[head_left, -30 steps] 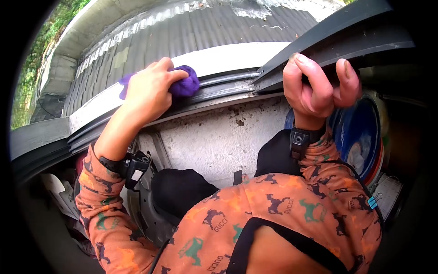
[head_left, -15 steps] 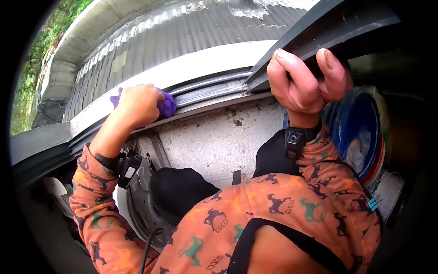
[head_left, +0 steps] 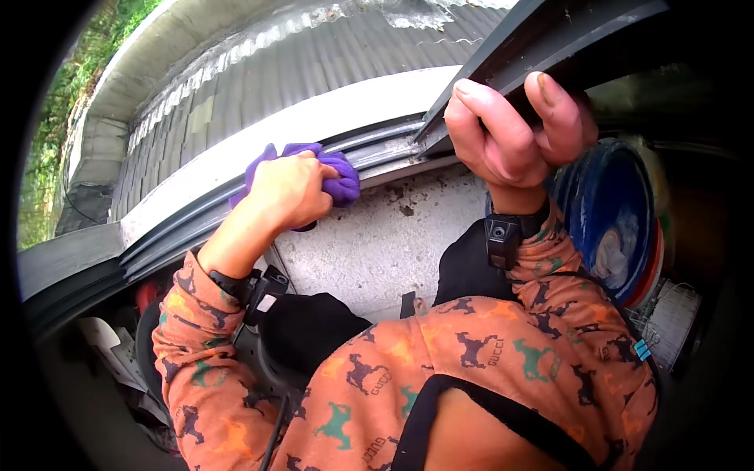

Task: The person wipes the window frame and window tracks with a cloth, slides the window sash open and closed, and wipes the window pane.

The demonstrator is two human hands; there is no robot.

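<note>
A purple cloth (head_left: 342, 180) lies bunched under my left hand (head_left: 287, 188), whose fingers are closed on it. The cloth presses on the grey metal window track (head_left: 381, 149), and its edges stick out on both sides of the hand. Higher up on the right, my right hand (head_left: 503, 141) is raised with its fingers curled, in front of the dark upright window frame (head_left: 514, 51). Whether those fingers grip the frame or anything else is hidden from this angle.
Beyond the white outer ledge (head_left: 345, 102) is a corrugated roof (head_left: 275, 74). Below the track is a stained white wall (head_left: 377, 243). A blue bucket (head_left: 577, 208) stands at the right, near my right forearm. My black-clad knees are close to the wall.
My left hand has slid the purple cloth along the track to the right. My right hand keeps its curled shape and its place by the frame, as the view shifts slightly.
</note>
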